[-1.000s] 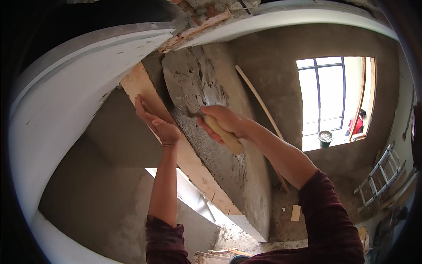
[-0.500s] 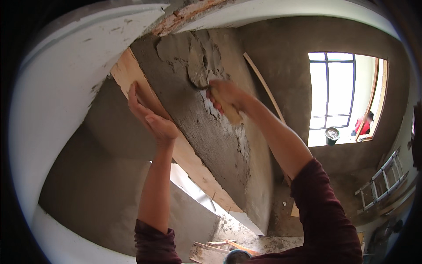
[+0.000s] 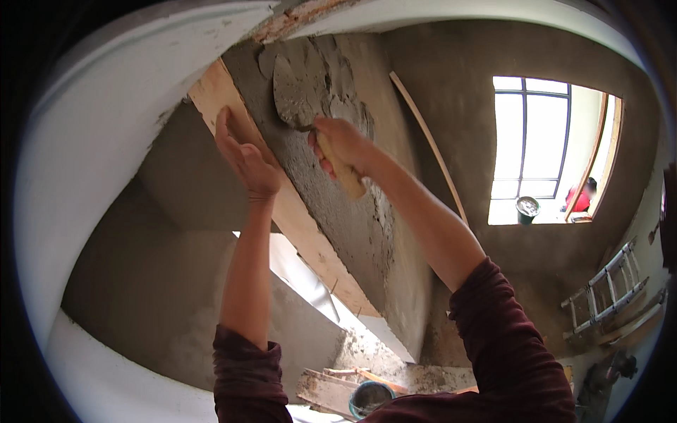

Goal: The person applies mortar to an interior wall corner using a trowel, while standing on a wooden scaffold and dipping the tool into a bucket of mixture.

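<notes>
- The mortar-coated wall (image 3: 331, 211) fills the middle before you; your right arm (image 3: 423, 218) covers part of it.
- The window (image 3: 532, 137) is off to your right, its panes too bright to see through.
- The wooden board (image 3: 310, 240) runs along the wall's left edge.
- The ladder (image 3: 612, 290) is at far right; you cannot tell whether it leans or lies.
- The trowel (image 3: 293, 95) is at the wall's upper part, blade over the mortar, its underside hidden.
- Your right grip (image 3: 342, 144) is closed round its handle, fingers partly hidden.
- Your left grip (image 3: 247, 158) is spread flat along the board, clasping nothing; its pressure can't be judged.
- The lower bucket (image 3: 372, 383) is partly covered by your clothing, its contents unclear.
</notes>
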`<move>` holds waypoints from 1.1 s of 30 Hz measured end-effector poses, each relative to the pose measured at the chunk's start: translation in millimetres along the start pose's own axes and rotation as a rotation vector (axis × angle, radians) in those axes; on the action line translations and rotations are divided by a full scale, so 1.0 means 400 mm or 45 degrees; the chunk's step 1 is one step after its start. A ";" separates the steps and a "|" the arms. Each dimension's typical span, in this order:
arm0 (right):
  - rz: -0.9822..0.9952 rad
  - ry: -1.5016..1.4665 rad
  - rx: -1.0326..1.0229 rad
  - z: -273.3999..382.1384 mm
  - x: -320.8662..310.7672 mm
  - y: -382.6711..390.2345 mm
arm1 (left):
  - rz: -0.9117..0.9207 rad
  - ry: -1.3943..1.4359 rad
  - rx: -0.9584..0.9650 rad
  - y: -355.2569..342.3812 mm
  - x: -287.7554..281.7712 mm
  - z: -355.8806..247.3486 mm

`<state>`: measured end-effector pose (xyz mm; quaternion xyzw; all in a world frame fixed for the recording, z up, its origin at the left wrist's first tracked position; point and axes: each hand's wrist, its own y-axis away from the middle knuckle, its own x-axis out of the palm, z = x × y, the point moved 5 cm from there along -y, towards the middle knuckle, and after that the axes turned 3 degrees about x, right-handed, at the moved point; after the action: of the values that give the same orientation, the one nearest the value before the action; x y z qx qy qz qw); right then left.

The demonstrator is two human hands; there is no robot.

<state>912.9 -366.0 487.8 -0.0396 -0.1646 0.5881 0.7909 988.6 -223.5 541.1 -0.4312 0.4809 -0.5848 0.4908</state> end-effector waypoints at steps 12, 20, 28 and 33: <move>0.016 0.522 1.029 -1.041 -0.086 0.839 | 1.008 -0.086 -2.189 1.451 -0.736 -0.650; 1.300 1.595 1.045 -1.813 0.037 0.887 | 1.930 0.157 -3.085 1.780 -0.766 -1.285; 1.342 1.828 1.052 -2.313 0.263 0.907 | 1.599 -0.445 -3.008 1.931 -0.775 -1.377; 1.202 1.792 1.221 -2.522 0.270 0.976 | 1.364 -0.401 -3.076 1.962 -0.778 -1.406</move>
<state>892.0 -13.0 -540.1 -0.1179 0.6355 0.6911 0.3234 609.9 118.8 -335.5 -0.4144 0.7421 0.5265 0.0204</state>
